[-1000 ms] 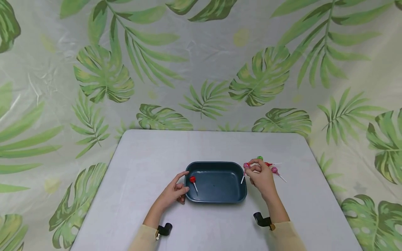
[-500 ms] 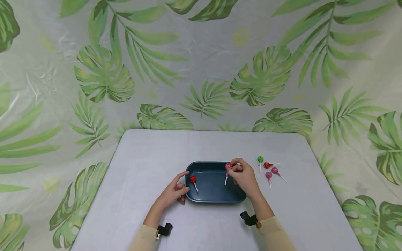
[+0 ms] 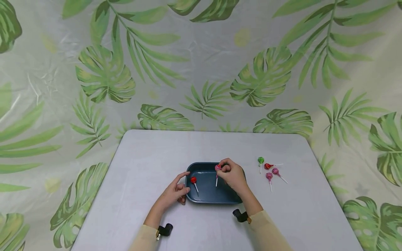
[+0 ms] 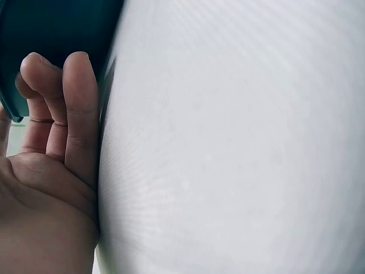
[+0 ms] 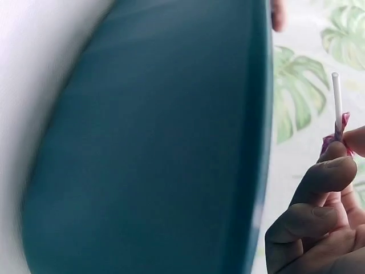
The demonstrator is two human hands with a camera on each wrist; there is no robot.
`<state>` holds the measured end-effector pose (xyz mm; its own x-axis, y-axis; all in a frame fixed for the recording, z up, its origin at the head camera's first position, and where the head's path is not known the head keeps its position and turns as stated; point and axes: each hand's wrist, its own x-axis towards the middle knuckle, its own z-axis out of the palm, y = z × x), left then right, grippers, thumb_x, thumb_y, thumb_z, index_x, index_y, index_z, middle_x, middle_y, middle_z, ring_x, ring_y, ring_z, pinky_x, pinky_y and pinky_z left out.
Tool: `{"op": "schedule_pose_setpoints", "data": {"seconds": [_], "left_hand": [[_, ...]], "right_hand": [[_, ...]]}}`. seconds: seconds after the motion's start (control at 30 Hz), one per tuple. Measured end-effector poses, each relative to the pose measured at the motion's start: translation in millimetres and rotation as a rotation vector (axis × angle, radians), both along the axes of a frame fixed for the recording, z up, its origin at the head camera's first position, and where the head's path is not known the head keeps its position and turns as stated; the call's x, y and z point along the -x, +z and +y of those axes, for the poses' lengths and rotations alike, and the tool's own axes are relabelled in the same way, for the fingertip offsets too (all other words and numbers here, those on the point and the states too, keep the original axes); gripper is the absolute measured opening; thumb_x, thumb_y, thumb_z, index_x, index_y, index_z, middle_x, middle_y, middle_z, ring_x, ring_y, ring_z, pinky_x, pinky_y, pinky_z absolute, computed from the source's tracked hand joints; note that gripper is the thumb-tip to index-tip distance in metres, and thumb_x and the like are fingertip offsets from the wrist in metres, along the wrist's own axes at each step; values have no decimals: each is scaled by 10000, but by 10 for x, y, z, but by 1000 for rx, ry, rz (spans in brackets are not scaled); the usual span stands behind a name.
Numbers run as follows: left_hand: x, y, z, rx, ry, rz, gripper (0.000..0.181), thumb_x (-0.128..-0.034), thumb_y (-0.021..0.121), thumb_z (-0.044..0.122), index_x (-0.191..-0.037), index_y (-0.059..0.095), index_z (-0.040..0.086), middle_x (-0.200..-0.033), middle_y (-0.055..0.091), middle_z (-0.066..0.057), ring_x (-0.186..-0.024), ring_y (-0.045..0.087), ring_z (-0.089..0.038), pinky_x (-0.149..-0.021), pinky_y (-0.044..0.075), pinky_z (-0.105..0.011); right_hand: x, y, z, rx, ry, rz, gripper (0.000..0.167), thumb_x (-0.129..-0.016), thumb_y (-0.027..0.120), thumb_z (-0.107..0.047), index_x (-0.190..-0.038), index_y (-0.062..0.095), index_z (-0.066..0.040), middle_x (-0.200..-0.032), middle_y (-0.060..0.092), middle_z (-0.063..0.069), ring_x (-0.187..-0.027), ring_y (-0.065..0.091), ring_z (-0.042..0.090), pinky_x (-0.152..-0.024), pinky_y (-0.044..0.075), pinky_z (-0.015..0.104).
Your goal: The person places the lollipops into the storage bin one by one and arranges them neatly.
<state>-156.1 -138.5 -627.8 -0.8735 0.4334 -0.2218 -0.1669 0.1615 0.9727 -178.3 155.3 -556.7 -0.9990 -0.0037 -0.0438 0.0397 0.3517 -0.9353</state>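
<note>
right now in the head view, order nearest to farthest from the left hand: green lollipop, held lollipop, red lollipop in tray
1. Red lollipop: in tray, left side
2. Held lollipop: right hand, over tray
3. Green lollipop: table, right of tray

a leaf-patterned curtain (image 3: pixel 207 45) hangs behind the white table (image 3: pixel 150 146).

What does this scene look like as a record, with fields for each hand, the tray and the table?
Left hand: touches the left end of the tray
Right hand: pinches a pink-and-red lollipop over the tray
Tray: dark blue, red lollipop inside at left
Table: white; right of the tray, a green lollipop, another red lollipop and two pink lollipops
</note>
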Motion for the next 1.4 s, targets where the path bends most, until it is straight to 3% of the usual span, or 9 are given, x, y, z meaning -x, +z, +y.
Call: {"op": "schedule_pose_setpoints", "data": {"seconds": [0.57, 0.87, 1.4], "left_hand": [[-27, 7, 3, 2, -4, -4, 674, -1053, 671, 223, -1626, 339, 349, -773, 607, -18, -621, 629, -194, -653, 597, -324], [-12, 20, 2, 10, -14, 29, 680, -1059, 657, 189, -1641, 327, 313, -755, 615, -27, -611, 642, -192, -644, 601, -323], [-9, 8, -11, -13, -22, 21, 684, -1065, 654, 207, -1650, 309, 285, -759, 610, -21, -601, 645, -165, -632, 604, -312]], "right_hand": [[148, -316, -219, -126, 85, -67, 223, -855, 757, -102, -1055, 662, -130, -662, 610, -52, -465, 473, 115, -476, 400, 249], [191, -349, -268, -164, 101, -70, 236, -848, 773, -119, -1059, 669, -134, -675, 634, -36, -455, 490, 124, -476, 414, 256], [194, -433, -460, -157, 163, -110, 244, -846, 782, -105, -1060, 667, -119, -675, 632, -35, -446, 502, 110, -472, 427, 243]]}}
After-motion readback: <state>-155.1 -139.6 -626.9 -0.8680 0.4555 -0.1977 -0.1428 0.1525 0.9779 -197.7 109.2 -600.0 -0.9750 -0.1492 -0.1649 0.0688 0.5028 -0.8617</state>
